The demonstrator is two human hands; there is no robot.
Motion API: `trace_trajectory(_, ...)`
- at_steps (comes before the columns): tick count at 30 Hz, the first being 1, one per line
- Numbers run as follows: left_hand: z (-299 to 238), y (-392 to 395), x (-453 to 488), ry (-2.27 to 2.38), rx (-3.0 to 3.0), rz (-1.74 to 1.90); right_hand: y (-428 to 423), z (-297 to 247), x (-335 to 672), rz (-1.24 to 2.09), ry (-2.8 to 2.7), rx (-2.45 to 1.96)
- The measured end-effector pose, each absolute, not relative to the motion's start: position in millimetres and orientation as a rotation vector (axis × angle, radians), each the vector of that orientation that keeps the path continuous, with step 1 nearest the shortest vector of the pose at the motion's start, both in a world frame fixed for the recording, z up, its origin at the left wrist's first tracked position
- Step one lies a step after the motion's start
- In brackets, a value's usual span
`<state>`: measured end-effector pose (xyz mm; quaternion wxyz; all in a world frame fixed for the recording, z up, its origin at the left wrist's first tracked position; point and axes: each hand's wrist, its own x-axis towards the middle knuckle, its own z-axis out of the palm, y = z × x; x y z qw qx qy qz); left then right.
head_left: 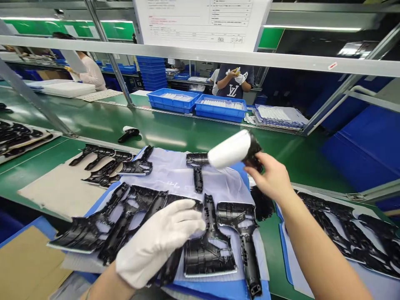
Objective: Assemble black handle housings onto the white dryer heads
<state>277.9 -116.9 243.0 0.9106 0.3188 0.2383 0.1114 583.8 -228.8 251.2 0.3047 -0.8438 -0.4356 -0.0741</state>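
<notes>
Nearest, the left hand (pixel 162 239), in a white glove, hangs palm-down over the blue tray (pixel 263 289); its grip is loosely spread w/ nothing seen in it, & can't tell if it touches the pcs. below. Under & around it, black half-shells (pixel 210 258) w/ handles lie hollow side up on a thin pale liner (pixel 175 158), approx. two rows, near row packed closer. To the R, another batch of shells (pixel 340 233) sits in its own lined tray. A bit farther, the bare right hand (pixel 273 177) has its grip pinching the dark end of a white-and-black shell (pixel 231 149), held up above the tray's far R corner, slightly blurred. Progress, as I judge it: part-way; one pc. up in hand, plenty lying in the tray, a few more (pixel 98 156) on the cardboard (pixel 53 193) at L. Can't tell which batches are finished vs. waiting, nor if the held pc. is a single half or a joined pair. Beyond, one lone pc. (pixel 128 135) lies on the green worktop (pixel 187 135), then blue bins (pixel 220 114) of white parts, & a co-worker (pixel 231 85) at back.
</notes>
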Motion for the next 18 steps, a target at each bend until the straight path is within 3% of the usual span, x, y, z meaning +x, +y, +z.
trace_trajectory(10, 219.7, -86.4, 263.8, 0.754, 0.911, 0.429, -132.0, 160.6, 761.6, 0.479, -0.284, -2.454)
trace_trajectory(18, 210.4, -62.4, 249.7, 0.911, 0.987, 0.65, -88.7, 92.1, 802.2, 0.533, -0.219, -2.572)
